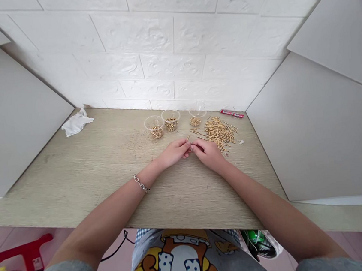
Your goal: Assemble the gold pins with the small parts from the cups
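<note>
My left hand (176,151) pinches a thin gold-coloured metal pin (188,137), whose tip sticks up past the fingers. Against its fingertips, my right hand (207,152) is closed in a pinch; whatever lies between those fingers is too small to make out. Just beyond the right hand spreads a loose pile of gold-coloured pins (220,132). Past the hands stand three clear plastic cups: a left cup (154,123), a middle cup (170,116) and a right cup (197,111). Small gold-coloured metal pieces lie in the bottom of each.
A red tube-shaped wrapper (231,113) lies at the back right, and a crumpled white tissue (78,121) at the back left. Tiny scraps dot the wooden table (107,169) left of the cups. White panels (322,129) flank both sides; a white brick-patterned wall (170,33) closes the back.
</note>
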`<state>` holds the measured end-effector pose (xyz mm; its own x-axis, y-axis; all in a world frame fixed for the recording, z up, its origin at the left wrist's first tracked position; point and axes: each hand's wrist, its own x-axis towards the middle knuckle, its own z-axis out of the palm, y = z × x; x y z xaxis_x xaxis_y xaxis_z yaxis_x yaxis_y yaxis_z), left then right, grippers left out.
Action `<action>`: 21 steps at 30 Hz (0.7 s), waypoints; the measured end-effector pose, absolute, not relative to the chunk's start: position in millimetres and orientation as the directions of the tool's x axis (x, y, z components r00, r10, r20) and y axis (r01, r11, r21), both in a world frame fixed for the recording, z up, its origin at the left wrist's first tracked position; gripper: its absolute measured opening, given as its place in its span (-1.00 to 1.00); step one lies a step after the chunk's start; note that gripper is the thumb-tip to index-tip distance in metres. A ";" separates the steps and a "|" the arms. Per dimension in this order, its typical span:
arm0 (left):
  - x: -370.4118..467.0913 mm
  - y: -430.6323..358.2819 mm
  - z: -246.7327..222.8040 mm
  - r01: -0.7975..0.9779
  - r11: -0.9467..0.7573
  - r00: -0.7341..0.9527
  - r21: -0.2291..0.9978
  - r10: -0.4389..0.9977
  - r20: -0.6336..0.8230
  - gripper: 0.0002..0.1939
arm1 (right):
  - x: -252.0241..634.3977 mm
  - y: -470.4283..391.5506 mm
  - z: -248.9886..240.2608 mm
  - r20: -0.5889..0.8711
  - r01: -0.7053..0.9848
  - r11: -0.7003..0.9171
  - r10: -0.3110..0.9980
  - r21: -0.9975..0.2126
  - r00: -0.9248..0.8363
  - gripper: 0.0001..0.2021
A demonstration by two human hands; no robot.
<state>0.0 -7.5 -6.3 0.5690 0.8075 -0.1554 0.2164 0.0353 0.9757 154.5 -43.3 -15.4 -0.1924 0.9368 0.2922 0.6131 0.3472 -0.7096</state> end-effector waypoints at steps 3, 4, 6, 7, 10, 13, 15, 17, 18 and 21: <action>-0.2 -8.6 -5.2 0.257 -0.014 0.562 0.966 0.815 -0.137 -0.74 | 154.4 -43.5 -14.6 0.283 0.625 0.342 0.939 -0.701 -0.196 -0.84; -0.3 -9.3 -4.4 0.277 -0.036 0.560 0.960 0.818 -0.130 -0.74 | 154.4 -43.4 -14.5 0.281 0.631 0.343 0.939 -0.696 -0.201 -0.84; -0.4 -10.7 -2.6 0.319 -0.090 0.559 0.944 0.822 -0.110 -0.73 | 154.6 -43.1 -14.4 0.274 0.644 0.348 0.937 -0.681 -0.216 -0.83; -0.4 -11.5 -1.8 0.340 -0.121 0.560 0.933 0.823 -0.098 -0.73 | 154.7 -42.9 -14.5 0.269 0.649 0.351 0.936 -0.674 -0.226 -0.83; -0.4 -13.2 -0.5 0.403 -0.203 0.558 0.893 0.827 -0.063 -0.71 | 155.1 -42.5 -14.4 0.255 0.661 0.358 0.934 -0.659 -0.251 -0.82; -0.3 -13.7 -1.3 0.442 -0.253 0.555 0.861 0.831 -0.042 -0.71 | 155.3 -42.8 -13.6 0.251 0.670 0.361 0.933 -0.649 -0.259 -0.82; -0.2 -13.7 -2.1 0.457 -0.269 0.555 0.848 0.831 -0.035 -0.71 | 155.1 -43.1 -12.7 0.252 0.676 0.364 0.931 -0.641 -0.263 -0.82; -0.1 -13.8 -2.5 0.468 -0.277 0.554 0.839 0.831 -0.035 -0.72 | 154.9 -43.5 -12.0 0.253 0.680 0.370 0.929 -0.632 -0.271 -0.82; -0.1 -13.9 -2.4 0.473 -0.278 0.553 0.836 0.832 -0.036 -0.72 | 154.8 -43.6 -11.7 0.253 0.682 0.373 0.928 -0.629 -0.274 -0.81; 0.0 -14.4 -1.7 0.483 -0.282 0.550 0.829 0.834 -0.036 -0.73 | 154.6 -43.8 -11.3 0.253 0.683 0.375 0.927 -0.627 -0.277 -0.82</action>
